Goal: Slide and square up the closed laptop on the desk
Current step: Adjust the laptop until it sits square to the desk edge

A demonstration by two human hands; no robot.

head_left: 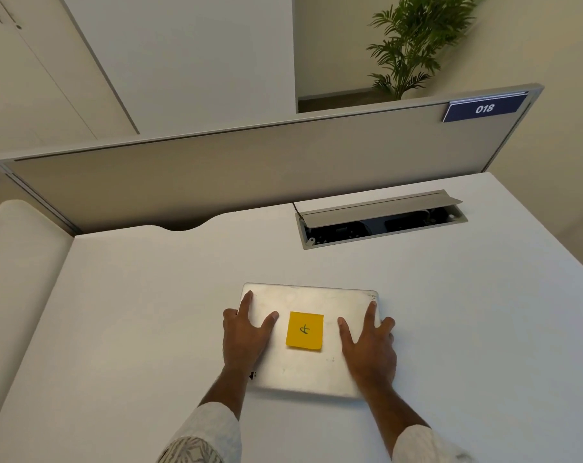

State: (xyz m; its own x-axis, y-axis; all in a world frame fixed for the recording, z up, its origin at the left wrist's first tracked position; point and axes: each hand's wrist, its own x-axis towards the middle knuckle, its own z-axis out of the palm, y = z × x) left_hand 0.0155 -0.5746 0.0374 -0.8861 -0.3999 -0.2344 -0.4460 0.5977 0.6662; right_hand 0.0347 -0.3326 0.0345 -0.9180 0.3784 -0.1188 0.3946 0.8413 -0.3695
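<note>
Head view — laptop lengthwise left-right, slightly skewed

Single view only, head-worn wide-angle camera. Looks forward and steeply down from above the near edge of the white desk. Both forearms enter from the bottom edge of frame, so the camera sits close over the work area. Frame is rolled: the partition panel along the desk's far edge runs up toward the right. Upper frame reaches wall and potted plant. No second view, so no overlap.
</note>
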